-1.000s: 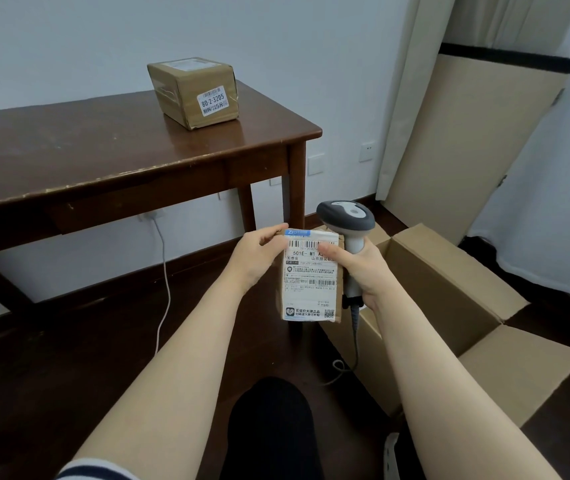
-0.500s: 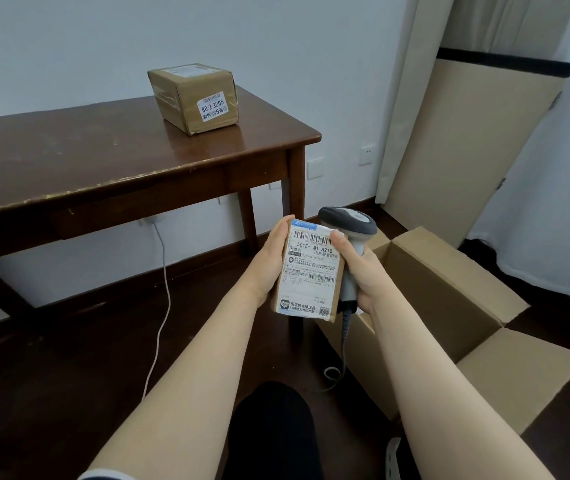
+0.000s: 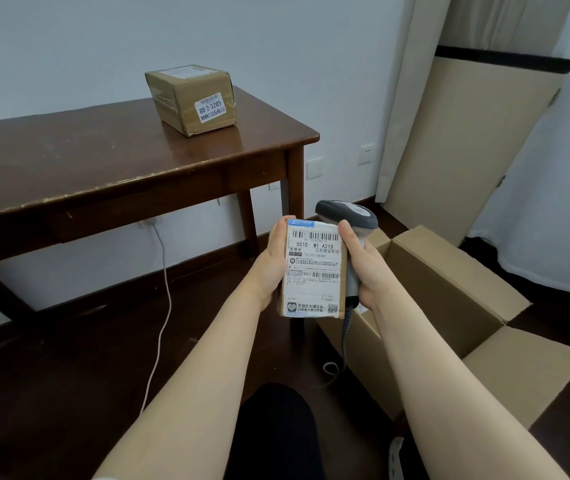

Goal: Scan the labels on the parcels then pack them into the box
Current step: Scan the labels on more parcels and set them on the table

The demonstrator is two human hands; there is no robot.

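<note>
A small brown parcel (image 3: 313, 271) with a white shipping label facing me is held upright in front of me. My left hand (image 3: 269, 265) grips its left side. My right hand (image 3: 363, 268) holds the grey handheld scanner (image 3: 349, 216) by its handle, with the forefinger touching the parcel's right edge. The scanner's head shows just behind the parcel's top. An open cardboard box (image 3: 450, 306) stands on the floor to the right, below my right arm. A second taped parcel (image 3: 192, 98) with a small label sits on the dark wooden table (image 3: 86, 168).
The table's leg (image 3: 295, 188) stands close behind the held parcel. A white cable (image 3: 164, 306) hangs from the wall down to the floor. The scanner's cord (image 3: 344, 341) drops beside the box. A tall cardboard sheet (image 3: 467, 150) leans by the curtain at the right.
Both hands drew the parcel and scanner slightly closer and lower. The left hand slid from the parcel's top corner down along its left side.
</note>
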